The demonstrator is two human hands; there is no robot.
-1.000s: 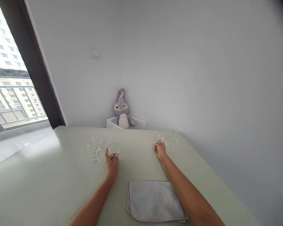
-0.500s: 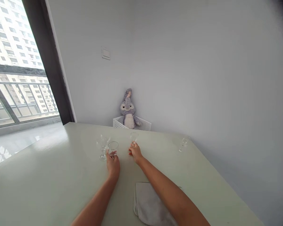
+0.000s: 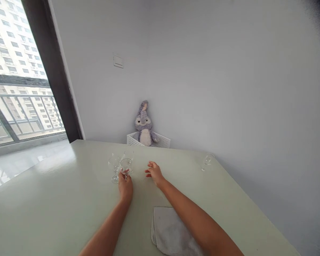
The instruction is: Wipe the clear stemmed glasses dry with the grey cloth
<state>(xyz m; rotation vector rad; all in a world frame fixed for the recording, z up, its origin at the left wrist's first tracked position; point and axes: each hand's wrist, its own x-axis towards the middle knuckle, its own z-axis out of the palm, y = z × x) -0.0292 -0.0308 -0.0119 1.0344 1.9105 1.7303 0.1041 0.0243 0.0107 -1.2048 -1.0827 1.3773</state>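
- Standing at the left of a close group on the pale green, smooth table (image 3: 69,206) is a clear, stemmed drinking glass (image 3: 113,162); it is upright with no fingers visibly around it, so it looks already set down.
- Just right of it, the left hand (image 3: 125,186) has its fingers and thumb closed around a second clear, round-bowled glass (image 3: 126,163), below the bowl. Its rim faces up; this one is not yet released, and whether its foot meets the tabletop cannot be told.
- Close behind, on the far side, is a third clear, stemmed glass (image 3: 129,154), partly overlapped by the second. It too appears set down; whether these three touch cannot be told.
- Right of the group, the right hand (image 3: 154,173) has its fingers apart with nothing between them, well away from the third glass.
- Nearer, a folded grey cloth (image 3: 166,229) lies flat, partly hidden by the right forearm and in neither hand.
- At the far right, near the table's edge, a fourth clear, stemmed glass (image 3: 207,160) is well apart and unheld, the only one seen outside the group.
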